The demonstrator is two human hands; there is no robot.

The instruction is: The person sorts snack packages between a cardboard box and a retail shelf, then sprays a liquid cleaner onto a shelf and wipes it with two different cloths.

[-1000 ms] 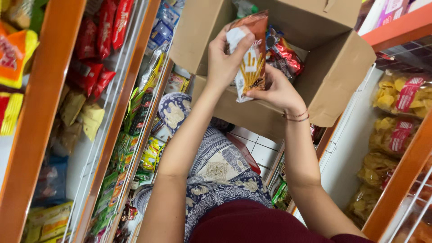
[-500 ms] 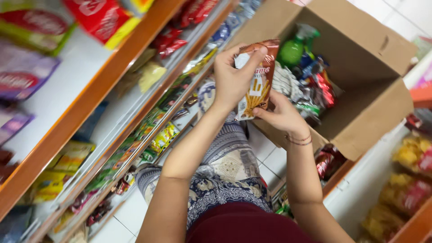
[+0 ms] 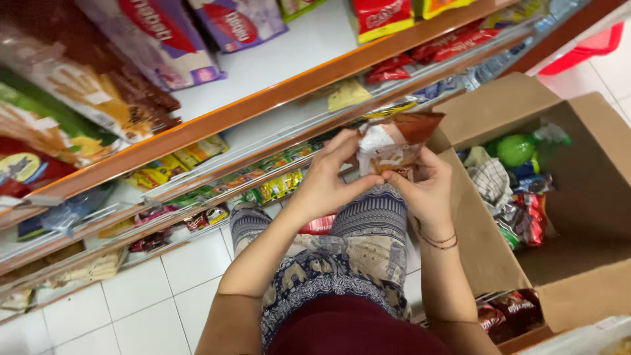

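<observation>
While both hands, the left hand [image 3: 328, 177] and right hand [image 3: 424, 190], clamp one snack packet [image 3: 394, 141] between the cardboard box [image 3: 591, 204] and the shelf [image 3: 263, 105], it looks unshelved yet; more packets [image 3: 522, 217] remain in the box.

packet: brown-and-white snack packet [image 3: 394, 141], crinkled
pose: held upright between both hands
place: just beside the open cardboard box

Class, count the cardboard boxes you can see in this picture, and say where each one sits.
1. A single open cardboard box sits on the right, beside the person's right hand, with packets inside. Others could lie outside the frame.
</observation>
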